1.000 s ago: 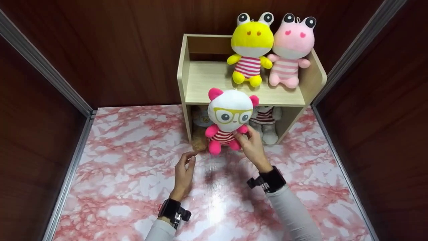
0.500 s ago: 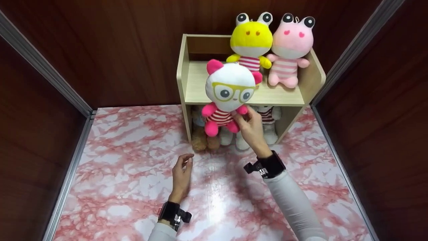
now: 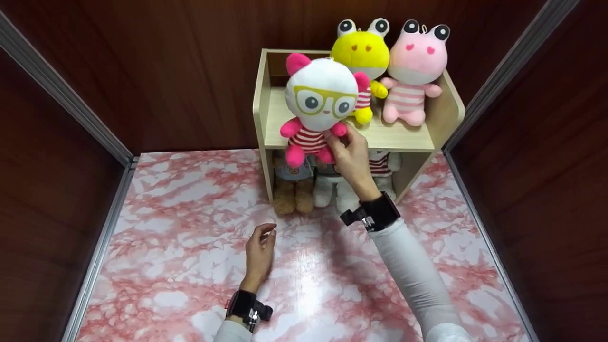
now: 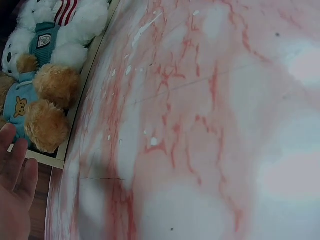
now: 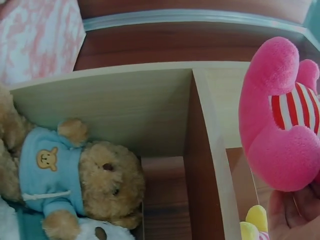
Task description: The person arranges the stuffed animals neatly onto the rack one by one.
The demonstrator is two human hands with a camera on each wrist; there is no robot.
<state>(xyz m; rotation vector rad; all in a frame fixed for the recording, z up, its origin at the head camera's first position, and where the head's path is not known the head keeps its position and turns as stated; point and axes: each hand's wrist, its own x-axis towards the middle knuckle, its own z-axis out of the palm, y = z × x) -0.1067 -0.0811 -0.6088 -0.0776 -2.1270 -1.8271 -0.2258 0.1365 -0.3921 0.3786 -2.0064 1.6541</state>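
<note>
A panda plush toy (image 3: 325, 97) with pink ears and limbs, yellow glasses and a striped body is raised in front of the upper shelf. My right hand (image 3: 352, 156) grips it by the side of its body, below one arm. In the right wrist view its pink legs and striped belly (image 5: 296, 107) show close up, beside my fingers. The panda overlaps a yellow frog plush (image 3: 361, 54) behind it. My left hand (image 3: 260, 251) holds nothing, its fingers loosely bent, over the marbled surface in front of the shelf unit. The left wrist view shows those fingers (image 4: 14, 162) at the edge.
A small wooden shelf unit (image 3: 403, 137) stands at the back. On its top level, a pink frog plush (image 3: 418, 57) sits beside the yellow one. Below sit a brown teddy bear (image 5: 112, 162) in a blue top and white plush toys (image 4: 80, 25). Dark panels (image 3: 190, 71) enclose the space.
My right hand has lifted the panda plush up and slightly left, from before the lower compartment to the upper shelf's height. The lower bears are more exposed. My left hand has drawn back slightly.
</note>
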